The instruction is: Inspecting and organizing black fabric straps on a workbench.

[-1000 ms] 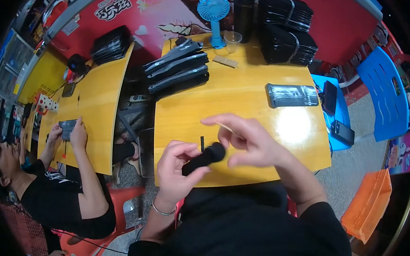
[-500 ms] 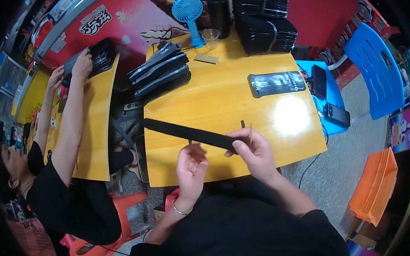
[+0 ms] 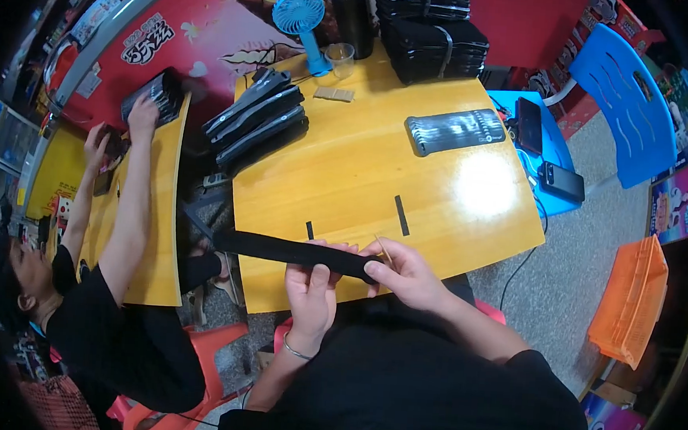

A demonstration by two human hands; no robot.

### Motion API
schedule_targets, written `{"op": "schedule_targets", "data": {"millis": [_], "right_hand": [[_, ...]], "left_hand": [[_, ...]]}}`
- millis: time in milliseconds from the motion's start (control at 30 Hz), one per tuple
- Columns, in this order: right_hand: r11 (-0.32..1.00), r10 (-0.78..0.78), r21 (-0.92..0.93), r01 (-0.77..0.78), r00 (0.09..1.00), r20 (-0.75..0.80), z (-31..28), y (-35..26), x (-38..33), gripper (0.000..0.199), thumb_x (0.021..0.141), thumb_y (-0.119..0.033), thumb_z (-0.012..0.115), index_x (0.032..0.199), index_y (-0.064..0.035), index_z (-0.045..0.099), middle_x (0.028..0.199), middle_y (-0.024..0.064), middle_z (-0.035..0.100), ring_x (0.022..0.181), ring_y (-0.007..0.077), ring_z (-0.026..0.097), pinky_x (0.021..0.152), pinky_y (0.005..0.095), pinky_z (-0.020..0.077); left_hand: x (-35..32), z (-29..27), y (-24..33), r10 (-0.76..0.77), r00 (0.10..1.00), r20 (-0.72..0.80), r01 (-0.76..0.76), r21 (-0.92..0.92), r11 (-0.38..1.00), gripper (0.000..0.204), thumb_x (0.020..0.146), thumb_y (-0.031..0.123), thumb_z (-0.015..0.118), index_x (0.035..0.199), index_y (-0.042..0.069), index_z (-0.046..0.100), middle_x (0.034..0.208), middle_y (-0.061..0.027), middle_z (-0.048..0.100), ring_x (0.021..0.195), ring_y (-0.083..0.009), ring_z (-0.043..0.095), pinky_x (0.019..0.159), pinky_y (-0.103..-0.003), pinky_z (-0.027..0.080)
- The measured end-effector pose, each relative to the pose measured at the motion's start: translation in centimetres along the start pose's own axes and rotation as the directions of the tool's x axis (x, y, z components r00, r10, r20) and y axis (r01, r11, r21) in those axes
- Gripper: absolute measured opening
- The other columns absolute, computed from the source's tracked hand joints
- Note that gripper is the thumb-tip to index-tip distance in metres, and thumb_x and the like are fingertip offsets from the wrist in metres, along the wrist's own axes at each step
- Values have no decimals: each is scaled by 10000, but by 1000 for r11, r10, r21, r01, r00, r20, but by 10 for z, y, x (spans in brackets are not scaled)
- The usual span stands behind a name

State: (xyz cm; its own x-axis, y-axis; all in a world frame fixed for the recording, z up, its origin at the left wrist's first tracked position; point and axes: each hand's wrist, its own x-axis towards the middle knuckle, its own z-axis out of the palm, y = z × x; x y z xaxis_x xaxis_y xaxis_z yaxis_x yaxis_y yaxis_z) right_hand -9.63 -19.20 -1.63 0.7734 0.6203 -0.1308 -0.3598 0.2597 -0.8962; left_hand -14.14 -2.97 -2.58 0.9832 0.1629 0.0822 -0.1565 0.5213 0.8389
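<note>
A long black strip point(image 3: 279, 249) is stretched out flat along the near edge of the yellow wooden table point(image 3: 362, 169). My left hand point(image 3: 313, 292) grips it from below near its middle. My right hand point(image 3: 405, 272) pinches its right end and also holds a thin wooden stick point(image 3: 383, 250) that points up and to the left. Two short black pieces lie on the table just beyond my hands, a small one point(image 3: 309, 229) and a longer one point(image 3: 401, 214).
Stacks of black flat packs point(image 3: 259, 119) lie at the table's left; more black stacks point(image 3: 434, 31), a blue fan point(image 3: 302, 19), a dark bottle and a clear cup stand at the back. A black tool holder point(image 3: 454, 131) lies right. A person works at the left table; blue stool, blue chair and orange crate stand right.
The black piece was rolled up in my hands, then opened into a long strip. It now sits lower, at the table's edge. The person on the left reached an arm up to the far stack.
</note>
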Motion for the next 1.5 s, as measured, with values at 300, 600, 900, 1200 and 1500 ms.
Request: {"op": "schedule_targets", "data": {"millis": [300,600,900,1200,1500], "right_hand": [[972,16,-233,-18,1000,-11,3,-3,-2,320,873,-107,588,1169,3,533,831,12,572,700,74,582,653,215,479],[936,-23,-353,3,998,-55,10,-12,-3,326,857,-109,608,1157,0,540,796,7,575,636,57,548,609,197,455],[969,-11,-246,-4,998,-62,9,-2,1,211,940,-186,530,1011,-5,611,726,5,572,598,51,500,585,189,393],[964,-35,-266,17,997,-63,7,-10,0,333,995,-252,401,987,2,616,724,43,588,667,103,554,676,230,421],[624,-352,-750,221,936,-17,20,-13,0,305,893,-28,494,1182,-49,590,703,103,606,631,192,618,585,290,472]], "left_hand": [[2,-4,0,-75,984,-159,58,-107,993,307,967,203,495,1227,49,437,1116,-168,595,1050,-324,597,904,-425,502],[2,-8,5,-72,981,-178,56,-96,994,301,955,187,520,1212,51,442,1072,-137,591,995,-262,611,894,-408,511],[4,0,12,-115,992,-41,112,-73,991,471,908,60,563,1328,2,358,1065,-109,577,1087,-214,547,970,-361,435],[4,-2,9,-67,997,41,66,31,997,403,932,62,516,1298,33,350,1200,-177,539,1106,-329,566,923,-443,497],[6,-8,10,9,990,-144,-22,-92,996,348,917,0,524,1237,38,392,1155,-160,557,1068,-318,592,899,-431,524]]}}
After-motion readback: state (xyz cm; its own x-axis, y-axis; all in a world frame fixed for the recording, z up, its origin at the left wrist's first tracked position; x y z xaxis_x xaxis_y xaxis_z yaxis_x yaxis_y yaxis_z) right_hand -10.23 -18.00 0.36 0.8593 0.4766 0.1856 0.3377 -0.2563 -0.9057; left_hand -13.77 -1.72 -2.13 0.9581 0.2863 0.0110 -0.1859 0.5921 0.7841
